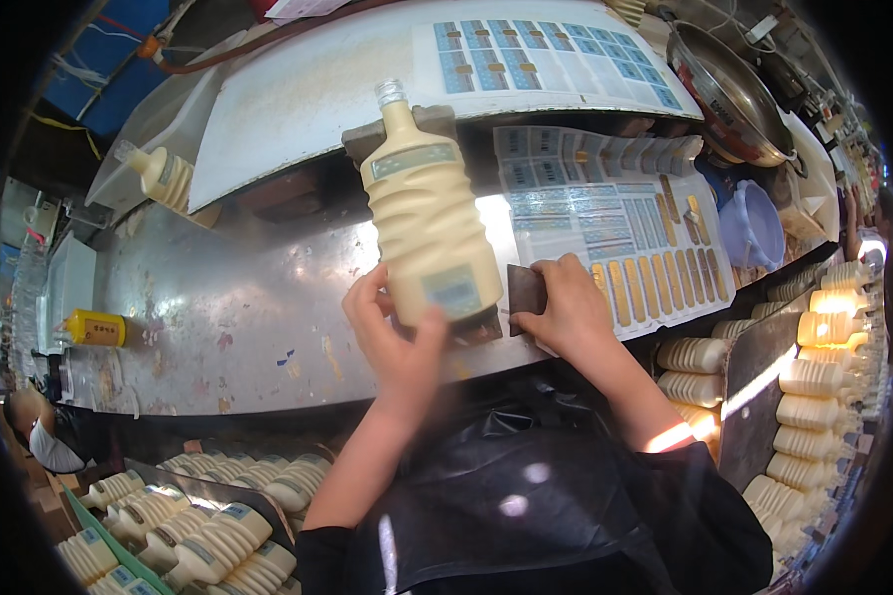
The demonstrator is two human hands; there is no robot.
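A cream bottle [432, 233] with wavy ridges and a clear neck lies on the metal table, its neck pointing away from me and resting on a brown support block [435, 120]. One label strip [415, 160] sits across its shoulder; a bluish rectangular label [453, 290] is near its base. My left hand [392, 327] grips the lower left of the bottle, thumb over the base end and slightly blurred. To the right of the base, apart from the bottle, my right hand [563, 307] pinches a thin dark flat rectangular piece [527, 298].
Label sheets [620, 233] lie right of the bottle, with another sheet [556, 59] on the white board [298, 109] behind. A metal pan [734, 94], lilac basin [751, 226] and yellow container [96, 328] stand around. Crates of cream bottles [218, 543] flank me; racked bottles [804, 407] are right.
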